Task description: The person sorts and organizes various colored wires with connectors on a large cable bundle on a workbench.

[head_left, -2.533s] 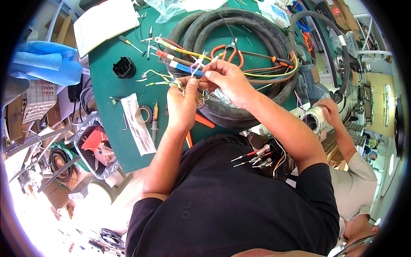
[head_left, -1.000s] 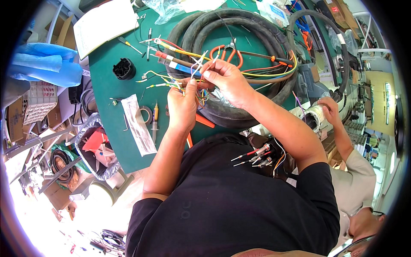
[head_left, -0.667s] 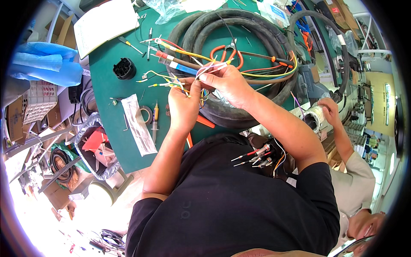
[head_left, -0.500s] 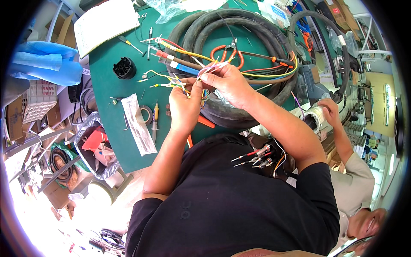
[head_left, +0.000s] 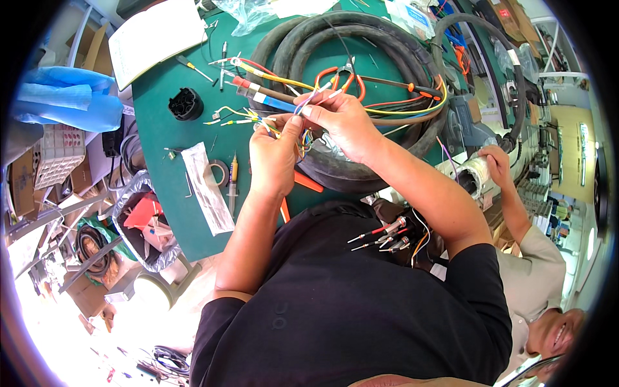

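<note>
Thin wires (head_left: 303,113) showing yellow, white, purple, possibly green; thick cable (head_left: 361,39) showing black; table (head_left: 161,148) showing green; pliers handles (head_left: 335,74) showing orange; round connector (head_left: 186,104) showing black; folded cloth (head_left: 71,103) showing blue; shirt (head_left: 348,309) showing black

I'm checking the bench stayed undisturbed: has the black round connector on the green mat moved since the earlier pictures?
No. The black round connector sits in the same spot beside the white notebook.

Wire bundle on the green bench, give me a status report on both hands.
Left hand pinching the thin coloured wires. Right hand gripping one pale wire above them. Coiled black cable underneath; orange-handled pliers close behind. Co-worker's hand off to the right, apart.
</note>
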`<state>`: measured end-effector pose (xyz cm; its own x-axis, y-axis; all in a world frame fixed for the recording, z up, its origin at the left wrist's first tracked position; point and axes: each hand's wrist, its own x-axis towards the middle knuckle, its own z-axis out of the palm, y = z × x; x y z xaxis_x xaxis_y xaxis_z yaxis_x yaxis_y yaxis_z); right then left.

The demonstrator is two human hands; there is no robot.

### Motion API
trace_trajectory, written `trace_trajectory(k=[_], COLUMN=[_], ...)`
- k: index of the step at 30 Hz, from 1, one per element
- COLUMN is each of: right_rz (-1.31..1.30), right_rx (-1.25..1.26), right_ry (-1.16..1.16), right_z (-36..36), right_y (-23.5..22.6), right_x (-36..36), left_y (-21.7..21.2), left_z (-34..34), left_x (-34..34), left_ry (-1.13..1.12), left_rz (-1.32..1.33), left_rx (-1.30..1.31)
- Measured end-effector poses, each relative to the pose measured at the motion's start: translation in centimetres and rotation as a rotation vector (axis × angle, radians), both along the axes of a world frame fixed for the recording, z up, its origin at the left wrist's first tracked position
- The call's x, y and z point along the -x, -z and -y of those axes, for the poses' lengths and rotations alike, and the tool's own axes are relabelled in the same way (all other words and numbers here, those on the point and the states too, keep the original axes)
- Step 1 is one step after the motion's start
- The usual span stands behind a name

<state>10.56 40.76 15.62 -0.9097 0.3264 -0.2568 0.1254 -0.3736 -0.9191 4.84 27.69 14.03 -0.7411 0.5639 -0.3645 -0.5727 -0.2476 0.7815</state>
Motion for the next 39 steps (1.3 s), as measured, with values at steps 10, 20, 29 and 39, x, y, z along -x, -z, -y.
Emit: trace_trajectory(k=[10,20,29,39], right_rz=[0.014,0.022,0.036,0.026], right_rx=[-0.009,-0.064,-0.058,-0.188], right_ry=[-0.041,-0.010,0.010,-0.024], right_z=[-0.4,-0.5,-0.2,-0.4], right_y=[0.2,0.5,0.2,0.7], right_x=[-0.1,-0.1,-0.1,-0.2], left_y=[0.8,0.0,-0.1,0.3], left_z=[0.0,0.1,0.2,0.5], left_x=[-0.2,0.1,0.4,0.6], left_ry=[-0.030,0.034,0.056,0.037], left_rz=[0.042,0.080,0.073,-0.020], left_rx=[-0.076,-0.064,-0.042,-0.050])
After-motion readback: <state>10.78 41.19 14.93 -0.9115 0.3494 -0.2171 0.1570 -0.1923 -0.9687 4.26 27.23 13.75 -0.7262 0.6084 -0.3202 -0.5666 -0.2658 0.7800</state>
